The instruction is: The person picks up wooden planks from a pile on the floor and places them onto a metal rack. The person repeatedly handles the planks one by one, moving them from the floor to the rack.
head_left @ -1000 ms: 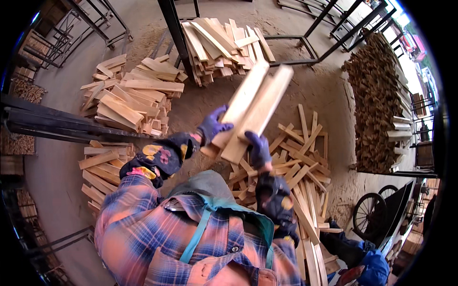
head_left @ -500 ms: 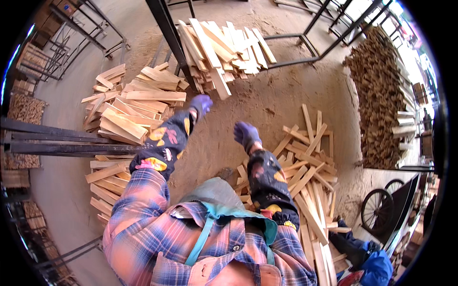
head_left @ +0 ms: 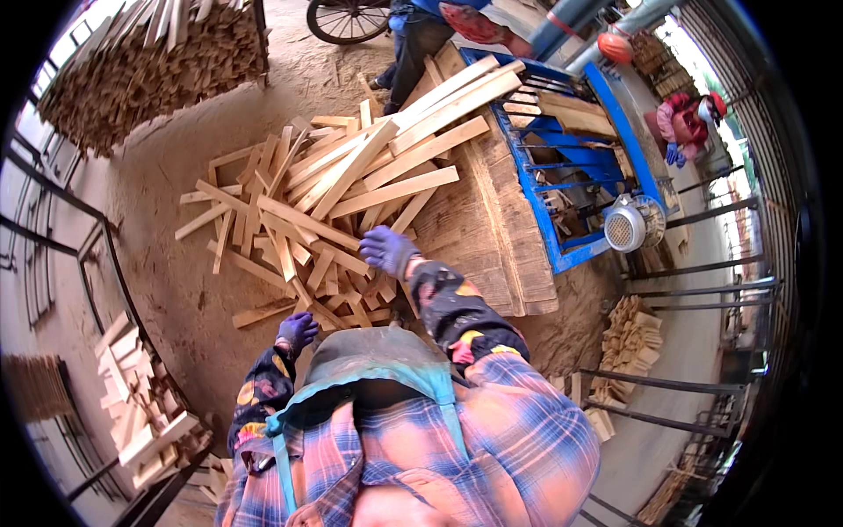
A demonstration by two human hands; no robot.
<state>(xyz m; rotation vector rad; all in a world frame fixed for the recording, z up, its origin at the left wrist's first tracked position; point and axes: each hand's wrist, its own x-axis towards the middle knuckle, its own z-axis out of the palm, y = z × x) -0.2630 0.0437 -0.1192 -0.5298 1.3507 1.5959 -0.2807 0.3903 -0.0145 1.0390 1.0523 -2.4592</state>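
Note:
A heap of loose wooden strips (head_left: 290,233) lies on the floor in front of me, criss-crossed. My right hand (head_left: 386,250), in a purple glove, reaches over the near right part of the heap with its fingers stretched out and nothing held. Whether it touches a strip I cannot tell. Lower and to the left, my left hand (head_left: 297,332) is beside the near edge of the heap, gloved in purple too, fingers loosely bent and apart, with nothing visible in it. Longer boards (head_left: 404,189) rest across the right side of the heap, against a wide wooden board surface (head_left: 492,220).
A blue metal machine frame (head_left: 536,198) with a motor (head_left: 625,227) stands to the right. One person in dark trousers (head_left: 417,53) is at the far side, another in red (head_left: 685,127) beyond the machine. Stacked wood (head_left: 158,79) fills the far left; a rack (head_left: 145,404) holds more pieces.
My body has turned to the right, so the strip heap now lies straight ahead and the machine shows. My right hand has come over the heap; my left hand is lower, nearer my body.

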